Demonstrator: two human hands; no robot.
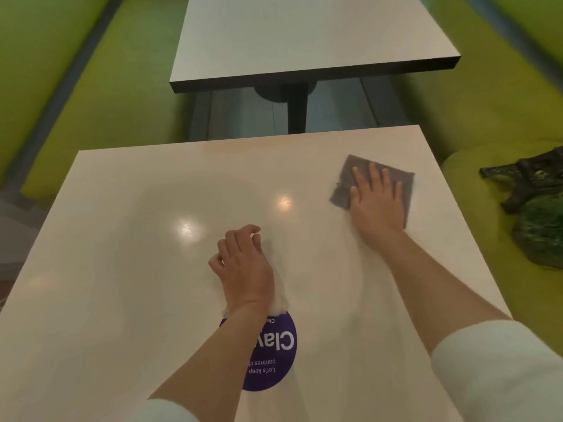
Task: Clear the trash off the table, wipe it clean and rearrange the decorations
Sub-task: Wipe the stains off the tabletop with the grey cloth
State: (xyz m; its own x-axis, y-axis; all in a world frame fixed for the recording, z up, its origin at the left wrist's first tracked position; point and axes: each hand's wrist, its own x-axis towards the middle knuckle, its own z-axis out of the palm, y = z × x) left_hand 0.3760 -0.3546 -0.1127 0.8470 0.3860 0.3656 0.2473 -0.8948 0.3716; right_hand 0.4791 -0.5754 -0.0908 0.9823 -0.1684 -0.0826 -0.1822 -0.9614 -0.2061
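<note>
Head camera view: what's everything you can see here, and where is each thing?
Table: one, cream, nearest, being wiped.
Cloth: one, grey, far right of that table, under the right hand.
Sticker: one, round, purple, near edge, partly under the left forearm.
Second table: one, pale with a dark edge, beyond.
Benches: green, both sides.
Decorations: dark and green, on the right bench; count unclear.
Left hand: loosely curled, resting on the table.
Right hand: flat on the cloth.

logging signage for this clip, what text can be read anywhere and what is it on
"Cla": large white letters, upside down to the camera, on the purple round sticker on the table; the rest is hidden by the left forearm.
"Let's keep" and "pantries c...": small lines, same sticker, cut off.
Nothing else readable.
</note>
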